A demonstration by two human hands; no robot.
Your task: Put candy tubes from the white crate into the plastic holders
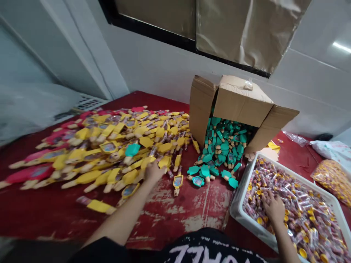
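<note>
My left hand is at the near right edge of a large heap of yellow toy pieces, its fingers closed against one yellow piece. Many of these pieces have a pale, figure-like end and a clear tube. My right hand reaches into a white plastic bin full of small clear tubes with purple-pink contents and yellow caps. Its curved fingers are somewhat apart among the tubes, with their tips partly hidden. One teal piece lies on top of the yellow heap.
An open cardboard box on its side spills teal pieces onto the worn red table. Pink pieces lie at the left. Right of the bin is a clear bag of small orange-yellow parts. A tiled wall stands behind.
</note>
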